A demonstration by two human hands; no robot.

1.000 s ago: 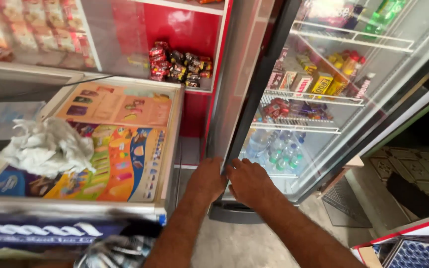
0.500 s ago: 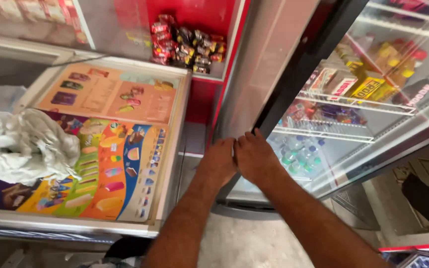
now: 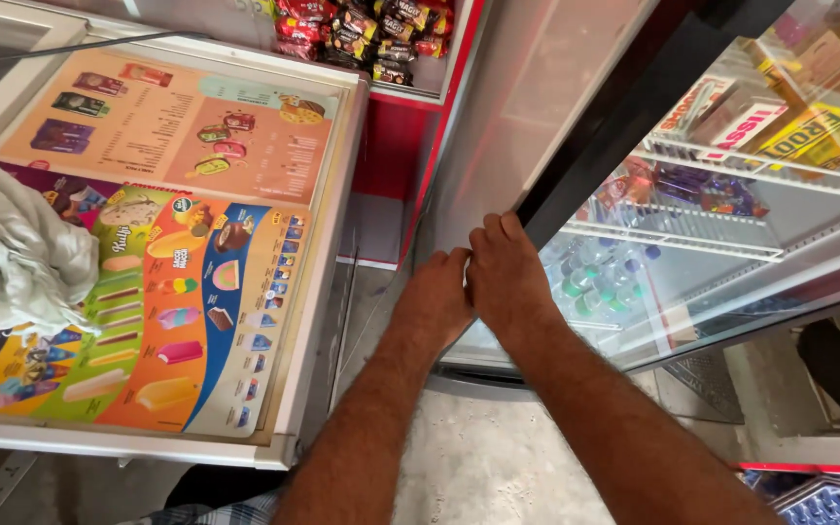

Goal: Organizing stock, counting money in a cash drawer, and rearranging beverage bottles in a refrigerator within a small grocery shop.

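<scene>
1. Two big units filled your view: the glass-fronted fridge door (image 3: 692,194), swung partly open on your right, was the thing both your hands met, and the chest freezer (image 3: 328,292) stood to your left with a narrow gap of floor between them
2. You would have found that door heavy and stiff, I judge: a tall pane in a dark frame, smooth and likely slippery on the glass, so the firm edge of the frame low down was the place to grip, not the pane
3. You had the freezer's flat lid beside you, covered by glossy posters (image 3: 148,253) of ice creams in orange, green and purple, with a white rim around it
4. You could see white wire shelves (image 3: 731,233) behind the glass, carrying cartons, wrapped packets and, lower down, bottles with coloured caps
5. You had a crumpled pale cloth (image 3: 12,253), soft and loosely heaped, lying on the freezer lid at the far left
6. Your right hand (image 3: 512,277) lay on the lower edge of the door frame, fingers close together and curled over it
7. Your left hand (image 3: 439,297) touched the right one, just beside it at the same edge; its fingers were bent away from you, so I cannot tell what they pinched
</scene>
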